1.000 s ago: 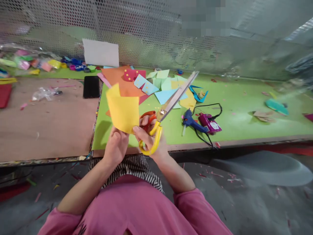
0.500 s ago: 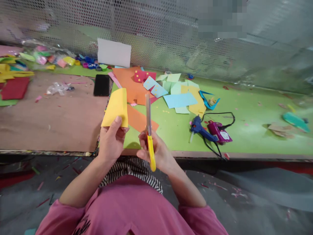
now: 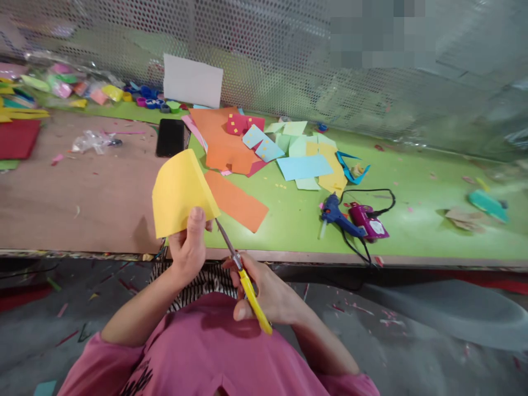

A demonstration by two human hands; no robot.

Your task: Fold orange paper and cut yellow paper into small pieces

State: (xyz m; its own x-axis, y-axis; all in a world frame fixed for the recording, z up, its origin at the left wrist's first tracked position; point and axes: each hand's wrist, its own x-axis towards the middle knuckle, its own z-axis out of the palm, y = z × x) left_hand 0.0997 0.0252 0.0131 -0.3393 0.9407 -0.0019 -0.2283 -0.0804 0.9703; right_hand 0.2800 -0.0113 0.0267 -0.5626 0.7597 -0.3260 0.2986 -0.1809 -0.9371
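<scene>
My left hand grips a folded sheet of yellow paper by its lower edge, thumb on top. The paper bends upward at its left side, and its fold runs down the right. In my right hand are scissors with yellow handles. Their blades point up and left, and the tips are at the paper's lower right corner; whether they cut into it I cannot tell. Beyond the hands, an orange paper strip lies on the green tabletop.
A black phone lies behind the yellow paper. Coloured paper pieces are heaped at the middle back. On the right, a blue glue gun is cabled to a purple box. A white card leans on the perforated metal panel.
The scissors have tilted left and come down towards me, bringing their tips to the yellow paper's corner. The paper has turned and spread wider to the left in my left hand.
</scene>
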